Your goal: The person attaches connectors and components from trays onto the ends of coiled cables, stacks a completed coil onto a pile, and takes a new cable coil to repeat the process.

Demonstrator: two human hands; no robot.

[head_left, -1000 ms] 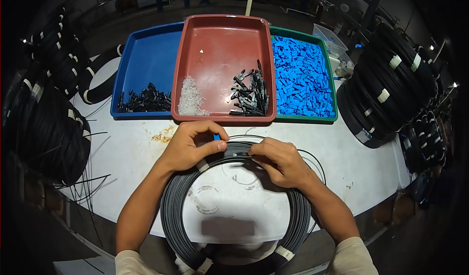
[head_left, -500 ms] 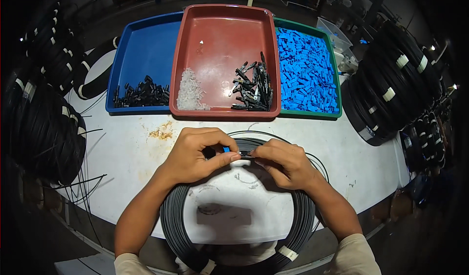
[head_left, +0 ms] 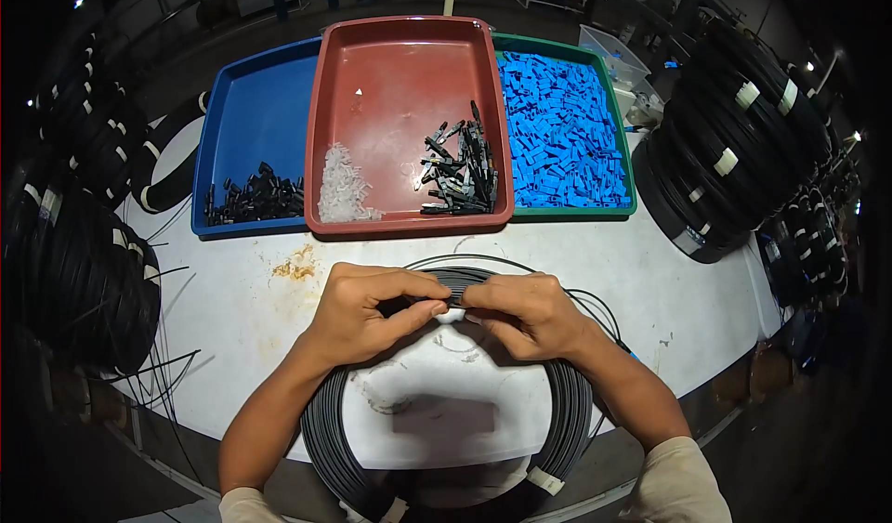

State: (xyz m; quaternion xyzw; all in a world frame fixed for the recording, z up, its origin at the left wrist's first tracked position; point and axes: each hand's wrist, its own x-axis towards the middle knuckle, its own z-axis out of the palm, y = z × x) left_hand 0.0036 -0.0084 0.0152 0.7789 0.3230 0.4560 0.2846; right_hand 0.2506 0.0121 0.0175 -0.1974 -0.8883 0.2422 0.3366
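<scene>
A large coil of black cable (head_left: pixel 325 421) lies on the white table in front of me, its near part close to my body. Over the coil's far side, my left hand (head_left: pixel 376 309) and my right hand (head_left: pixel 522 309) meet with thumbs and fingers pinched together. Whatever is between the fingertips is too small and too covered to name. Loose cable strands (head_left: pixel 602 311) curve out on the right, beyond my right wrist. A small blue piece (head_left: pixel 634 356) shows beside my right forearm.
Past my hands stand a blue tray (head_left: pixel 260 119) of black parts, a red tray (head_left: pixel 400 77) with white sleeves (head_left: pixel 341 189) and black-and-silver connectors (head_left: pixel 460 165), and a green tray (head_left: pixel 624 142) of blue clips (head_left: pixel 562 137). Cable coil stacks (head_left: pixel 88 281) (head_left: pixel 734 142) flank the table (head_left: pixel 232 337).
The blue piece seen by my left fingertips is now out of sight there. My fingertips have drawn closer together, and the view has shifted slightly. A blue piece now shows beside my right forearm.
</scene>
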